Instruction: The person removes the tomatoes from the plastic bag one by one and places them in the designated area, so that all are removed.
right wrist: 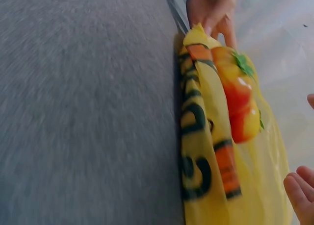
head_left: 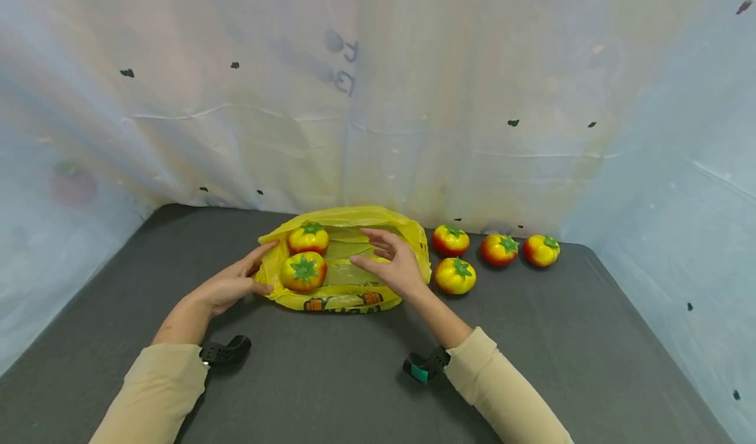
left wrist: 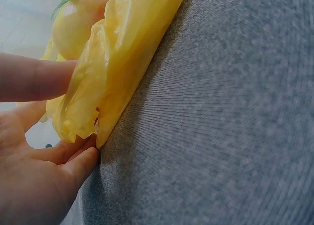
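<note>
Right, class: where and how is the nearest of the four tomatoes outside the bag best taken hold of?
Probably round its widest part, coming from above and the near right. This tomato sits leafy top up, with its rounded near and right flanks exposed; the yellow bag is close on its left and another tomato lies just behind.

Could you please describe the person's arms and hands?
The left sleeve and right sleeve are beige. The left wristband is black; the right wristband, also black, has a teal patch. The left hand and right hand are bare.
</note>
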`<action>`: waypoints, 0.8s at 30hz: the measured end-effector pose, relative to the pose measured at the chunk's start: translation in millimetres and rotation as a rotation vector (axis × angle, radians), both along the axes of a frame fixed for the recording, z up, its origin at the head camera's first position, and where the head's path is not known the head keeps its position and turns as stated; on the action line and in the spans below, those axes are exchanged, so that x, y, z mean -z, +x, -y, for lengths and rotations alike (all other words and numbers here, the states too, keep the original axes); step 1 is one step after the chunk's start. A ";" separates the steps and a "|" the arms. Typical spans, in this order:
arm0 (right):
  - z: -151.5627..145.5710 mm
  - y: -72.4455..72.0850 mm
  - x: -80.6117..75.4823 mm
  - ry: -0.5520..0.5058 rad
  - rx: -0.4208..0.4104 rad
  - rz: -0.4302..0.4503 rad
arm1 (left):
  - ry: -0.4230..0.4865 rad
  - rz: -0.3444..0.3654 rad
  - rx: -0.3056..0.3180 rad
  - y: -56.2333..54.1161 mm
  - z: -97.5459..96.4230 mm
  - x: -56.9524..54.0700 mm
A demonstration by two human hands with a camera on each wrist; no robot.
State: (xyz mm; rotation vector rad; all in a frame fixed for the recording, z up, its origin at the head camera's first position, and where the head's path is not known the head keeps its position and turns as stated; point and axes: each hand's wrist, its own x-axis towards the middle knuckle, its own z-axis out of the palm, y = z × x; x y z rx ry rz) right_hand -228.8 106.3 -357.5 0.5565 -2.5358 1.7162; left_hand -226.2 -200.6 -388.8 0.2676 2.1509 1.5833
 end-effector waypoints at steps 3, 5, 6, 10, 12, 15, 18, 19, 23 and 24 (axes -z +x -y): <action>11.5 -0.9 4.4 -0.006 -0.057 0.010 | -0.006 -0.004 -0.003 1.2 0.1 0.2; 19.0 -2.1 7.1 -0.010 -0.097 0.008 | -0.009 -0.009 -0.001 1.3 0.4 0.1; 22.6 -3.0 8.5 -0.012 -0.119 0.001 | -0.010 -0.010 -0.004 1.1 0.4 -0.1; 36.3 -6.2 13.8 -0.019 -0.192 -0.009 | 0.000 -0.005 -0.002 1.0 2.2 0.3; 41.7 -8.0 16.3 -0.016 -0.222 -0.010 | 0.003 -0.001 -0.005 0.7 2.8 0.6; 48.7 -10.4 19.5 0.001 -0.250 -0.006 | -0.002 0.000 -0.007 0.4 2.9 1.3; 53.9 -12.5 21.6 0.023 -0.254 0.004 | -0.009 0.000 -0.013 0.3 1.5 1.0; 55.5 -13.1 22.1 0.031 -0.254 0.004 | -0.009 -0.001 -0.013 0.3 1.1 0.9; 60.1 -14.6 23.4 0.047 -0.258 0.023 | -0.006 0.005 -0.012 0.6 0.5 0.2; 60.9 -14.6 23.7 0.048 -0.261 0.026 | -0.006 0.007 -0.012 0.6 0.7 0.2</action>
